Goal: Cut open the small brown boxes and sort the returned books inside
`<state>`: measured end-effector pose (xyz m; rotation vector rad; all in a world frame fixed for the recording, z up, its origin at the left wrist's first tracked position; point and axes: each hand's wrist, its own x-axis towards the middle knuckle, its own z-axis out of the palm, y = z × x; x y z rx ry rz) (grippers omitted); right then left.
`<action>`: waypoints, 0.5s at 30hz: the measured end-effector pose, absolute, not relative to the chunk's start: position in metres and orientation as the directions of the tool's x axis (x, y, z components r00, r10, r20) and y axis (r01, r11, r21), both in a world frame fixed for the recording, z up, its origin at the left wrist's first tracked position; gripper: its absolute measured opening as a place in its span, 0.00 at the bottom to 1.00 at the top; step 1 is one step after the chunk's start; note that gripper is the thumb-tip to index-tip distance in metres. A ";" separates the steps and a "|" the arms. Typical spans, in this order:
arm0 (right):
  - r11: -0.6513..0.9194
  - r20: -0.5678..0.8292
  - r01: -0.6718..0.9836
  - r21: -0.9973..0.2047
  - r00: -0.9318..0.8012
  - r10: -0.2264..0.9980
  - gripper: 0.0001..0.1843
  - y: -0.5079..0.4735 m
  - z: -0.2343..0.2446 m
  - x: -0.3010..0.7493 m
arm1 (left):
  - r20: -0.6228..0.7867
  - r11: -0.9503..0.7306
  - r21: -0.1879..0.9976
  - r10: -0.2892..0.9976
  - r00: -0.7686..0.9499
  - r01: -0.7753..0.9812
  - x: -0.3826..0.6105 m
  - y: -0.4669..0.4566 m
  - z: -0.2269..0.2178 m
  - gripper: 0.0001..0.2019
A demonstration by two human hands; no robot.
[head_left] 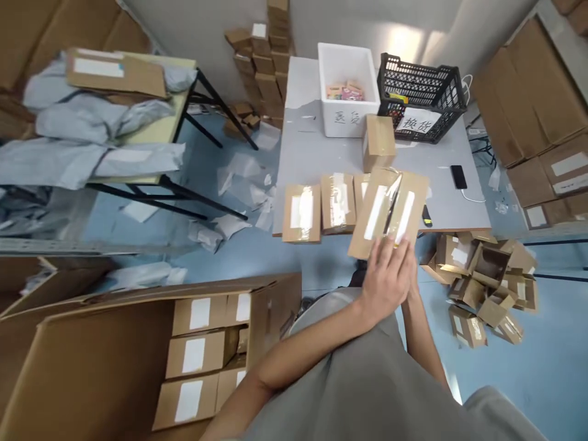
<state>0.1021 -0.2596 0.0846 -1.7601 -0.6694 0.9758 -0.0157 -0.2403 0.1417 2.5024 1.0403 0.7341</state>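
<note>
A brown cardboard box (pixel 390 205) is at the table's front edge, tilted, with two white labels and a dark slit along the clear tape between its top flaps. My left hand (pixel 388 272) is closed on its near edge, fingertips by the seam and the right label. Against the near right side of this box is my right hand (pixel 412 278), closed on it; most of its fingers are hidden behind my left hand. Taped boxes, one at the left (pixel 302 214) and one beside it (pixel 339 202), stand along the table edge, and a third is partly covered.
On the grey table (pixel 301 147) stand a white bin (pixel 349 119), a black crate (pixel 420 92), an upright box (pixel 379 142), a phone (pixel 458 177) and a black-and-yellow cutter (pixel 427 215). A large carton (pixel 105 367) holds boxes at lower left. Opened boxes (pixel 493 269) lie right.
</note>
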 end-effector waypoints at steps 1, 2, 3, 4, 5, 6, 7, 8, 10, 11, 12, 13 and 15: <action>-0.394 -0.313 0.027 -0.919 0.558 0.769 0.36 -0.256 0.083 0.121 | 0.311 -0.707 0.465 0.694 0.649 0.533 0.014 -0.231 0.139 0.38; -0.402 -0.308 0.033 -0.915 0.586 0.749 0.37 -0.249 0.081 0.138 | 0.291 -0.729 0.454 0.665 0.688 0.513 0.041 -0.221 0.135 0.38; -0.399 -0.299 0.030 -0.916 0.611 0.733 0.39 -0.239 0.079 0.153 | 0.268 -0.743 0.445 0.643 0.718 0.500 0.067 -0.210 0.129 0.38; -0.390 -0.288 0.027 -0.920 0.629 0.722 0.39 -0.227 0.076 0.166 | 0.241 -0.752 0.438 0.627 0.741 0.493 0.090 -0.198 0.122 0.38; -0.363 -0.276 0.004 -0.932 0.641 0.716 0.40 -0.214 0.072 0.176 | 0.211 -0.756 0.431 0.616 0.759 0.493 0.110 -0.186 0.113 0.37; -0.324 -0.270 -0.035 -0.945 0.642 0.718 0.41 -0.200 0.068 0.184 | 0.178 -0.755 0.427 0.610 0.772 0.499 0.127 -0.174 0.104 0.37; -0.286 -0.267 -0.076 -0.955 0.636 0.724 0.41 -0.187 0.063 0.191 | 0.142 -0.749 0.425 0.610 0.779 0.509 0.142 -0.162 0.094 0.36; -0.237 -0.263 -0.126 -0.963 0.624 0.736 0.41 -0.175 0.058 0.196 | 0.108 -0.740 0.429 0.612 0.784 0.518 0.153 -0.150 0.083 0.36; -0.083 -0.235 -0.273 -0.958 0.590 0.773 0.40 -0.157 0.045 0.202 | 0.046 -0.714 0.451 0.618 0.785 0.535 0.167 -0.129 0.061 0.35; 0.017 -0.214 -0.369 -0.929 0.576 0.789 0.38 -0.150 0.038 0.204 | 0.022 -0.700 0.468 0.619 0.785 0.540 0.171 -0.119 0.051 0.34; 0.126 -0.201 -0.487 -0.864 0.564 0.801 0.35 -0.144 0.031 0.206 | 0.000 -0.684 0.488 0.621 0.784 0.542 0.173 -0.110 0.040 0.33; 0.226 -0.200 -0.609 -0.761 0.551 0.810 0.31 -0.138 0.023 0.210 | -0.018 -0.666 0.513 0.623 0.782 0.542 0.175 -0.102 0.030 0.32; 0.297 -0.240 -0.796 -0.527 0.475 0.847 0.21 -0.123 0.006 0.224 | -0.054 -0.614 0.577 0.629 0.775 0.539 0.175 -0.089 0.011 0.29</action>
